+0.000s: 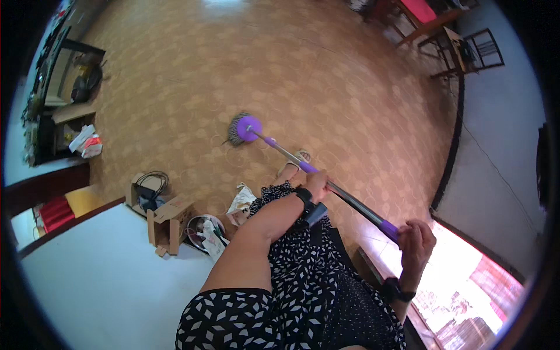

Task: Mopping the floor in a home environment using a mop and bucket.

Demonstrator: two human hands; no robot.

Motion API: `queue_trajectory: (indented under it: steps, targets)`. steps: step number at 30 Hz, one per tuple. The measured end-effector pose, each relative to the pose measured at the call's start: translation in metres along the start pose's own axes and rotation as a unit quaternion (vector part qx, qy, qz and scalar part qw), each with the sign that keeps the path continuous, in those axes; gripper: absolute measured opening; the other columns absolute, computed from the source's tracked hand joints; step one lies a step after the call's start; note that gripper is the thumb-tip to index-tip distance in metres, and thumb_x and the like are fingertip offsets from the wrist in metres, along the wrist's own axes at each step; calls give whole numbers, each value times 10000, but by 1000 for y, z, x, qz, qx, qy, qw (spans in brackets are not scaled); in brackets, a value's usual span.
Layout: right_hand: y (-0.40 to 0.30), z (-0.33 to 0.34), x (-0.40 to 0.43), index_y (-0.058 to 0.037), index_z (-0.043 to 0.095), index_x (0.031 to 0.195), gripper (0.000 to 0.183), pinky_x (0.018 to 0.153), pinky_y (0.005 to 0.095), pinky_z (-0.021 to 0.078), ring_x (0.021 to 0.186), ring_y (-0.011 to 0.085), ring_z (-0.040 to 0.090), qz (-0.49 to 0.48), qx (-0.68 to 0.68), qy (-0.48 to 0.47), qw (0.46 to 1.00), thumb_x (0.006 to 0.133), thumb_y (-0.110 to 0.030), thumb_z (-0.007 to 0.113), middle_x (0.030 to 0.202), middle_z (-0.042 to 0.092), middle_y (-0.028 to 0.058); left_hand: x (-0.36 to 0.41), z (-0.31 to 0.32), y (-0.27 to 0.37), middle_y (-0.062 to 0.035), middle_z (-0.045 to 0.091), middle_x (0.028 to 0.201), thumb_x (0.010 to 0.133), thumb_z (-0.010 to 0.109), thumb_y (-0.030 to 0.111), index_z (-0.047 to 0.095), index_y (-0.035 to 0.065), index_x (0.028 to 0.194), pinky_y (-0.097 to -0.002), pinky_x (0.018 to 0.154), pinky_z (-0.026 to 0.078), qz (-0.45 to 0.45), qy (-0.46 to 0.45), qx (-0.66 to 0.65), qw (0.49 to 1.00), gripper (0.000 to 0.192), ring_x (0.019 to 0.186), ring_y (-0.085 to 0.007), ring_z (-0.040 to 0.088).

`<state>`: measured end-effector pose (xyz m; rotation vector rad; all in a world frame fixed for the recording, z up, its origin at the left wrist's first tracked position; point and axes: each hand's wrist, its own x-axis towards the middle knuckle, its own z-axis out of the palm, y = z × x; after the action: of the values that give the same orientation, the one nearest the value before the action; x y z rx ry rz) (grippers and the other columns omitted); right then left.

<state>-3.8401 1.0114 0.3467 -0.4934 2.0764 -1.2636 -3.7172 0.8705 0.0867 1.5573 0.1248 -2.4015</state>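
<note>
A spin mop [358, 204] slants across the view, its metal pole fitted with purple sleeves and a purple end grip. My left hand [318, 186] is wrapped around the middle of the pole, just behind a purple sleeve. At the upper end, my right hand [418, 240] closes on the purple grip with curled fingers. The round purple mop head [250, 128] rests on the patterned tan floor [280, 74], and its grey strands [236, 131] spread mainly to the left. One sandalled foot [302, 157] shows beside the pole; the other is hidden.
Left of me stand an open cardboard box [168, 227], a metal basin [205, 232] and a white bag [242, 201]. A black cabinet [46, 131] lines the left wall. Wooden chairs [455, 50] stand upper right. A bright doorway [455, 271] opens at lower right.
</note>
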Motion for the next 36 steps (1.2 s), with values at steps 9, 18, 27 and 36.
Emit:
queue_trajectory:
  steps: [9, 18, 27, 36]
  targets:
    - [33, -43, -170, 44, 584, 869, 197, 381, 198, 324, 416, 63, 420, 25, -2, 300, 954, 882, -137, 505, 663, 585, 92, 9, 38, -174, -86, 528, 663, 845, 445, 151, 470, 25, 800, -414, 478, 498, -172, -147, 268, 937, 136, 581, -233, 593]
    - [27, -49, -231, 66, 557, 875, 193, 368, 206, 335, 385, 82, 414, -71, 2, 410, 909, 887, -112, 484, 657, 573, 138, -44, 73, -229, -108, 555, 716, 855, 478, 147, 495, 14, 766, -389, 559, 521, -233, -221, 347, 881, 160, 651, -239, 593]
    - [56, -85, -205, 80, 562, 861, 205, 428, 216, 376, 373, 96, 415, -115, 174, 251, 945, 890, -75, 431, 546, 526, 111, -56, 18, -157, -128, 525, 666, 807, 473, 95, 486, -5, 737, -396, 536, 521, -91, -136, 270, 949, 123, 583, -253, 568]
    - [1, 4, -103, -12, 594, 1051, 464, 798, 311, 453, 911, 231, 551, -83, -242, -130, 958, 593, 36, 651, 1056, 547, 163, -30, -71, -35, -131, 543, 679, 777, 489, 30, 471, -1, 708, -351, 457, 453, -7, 55, 69, 996, 78, 586, -237, 557]
